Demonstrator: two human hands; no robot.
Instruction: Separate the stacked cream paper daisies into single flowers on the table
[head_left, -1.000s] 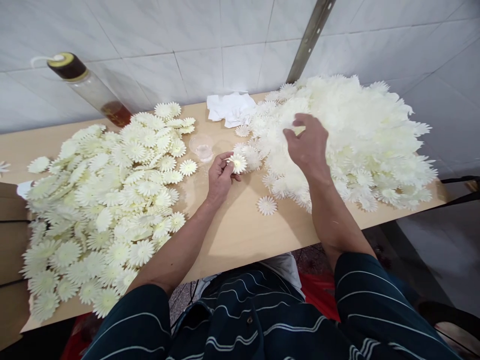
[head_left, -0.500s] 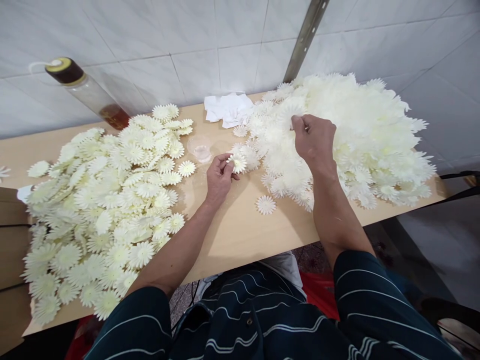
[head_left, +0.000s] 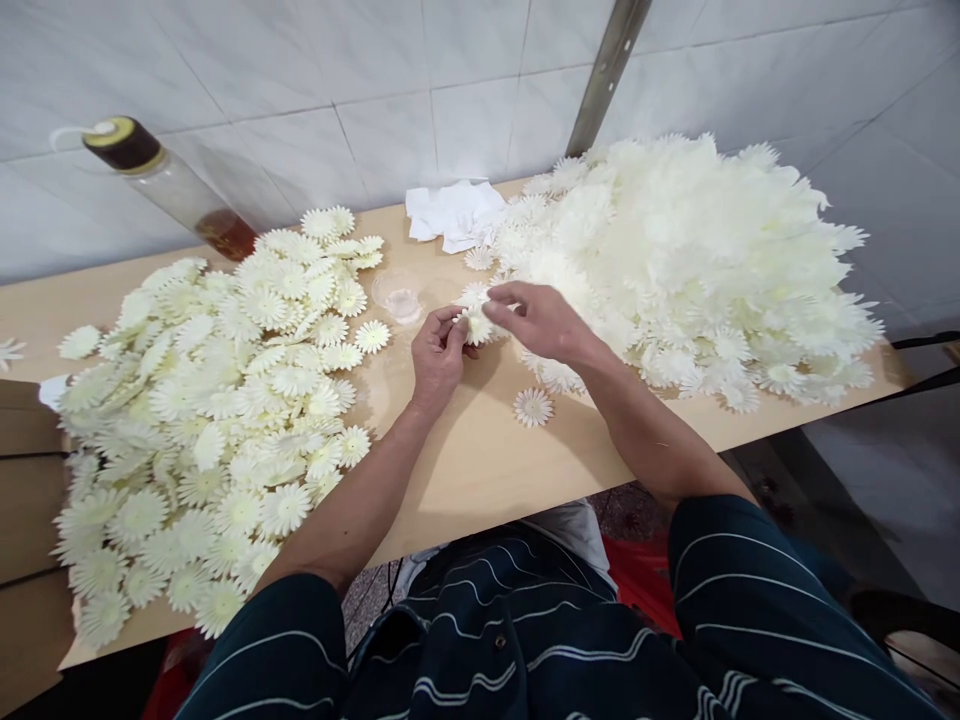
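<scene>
Left hand (head_left: 437,362) pinches a daisy-shaped petal disc (head_left: 478,329); right hand (head_left: 544,318), grip unclear, at three o'clock, could crease it by overpressing.

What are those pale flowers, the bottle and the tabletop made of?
Pale flowers: probably thin fabric or soft plastic, matte; their shapes are flat and evenly repeated.
Bottle: clear, shiny glass or plastic, I can't tell which; reddish-brown liquid shows through.
Tabletop: likely wood or wood-look laminate, smooth, judging by its even tan surface.
</scene>
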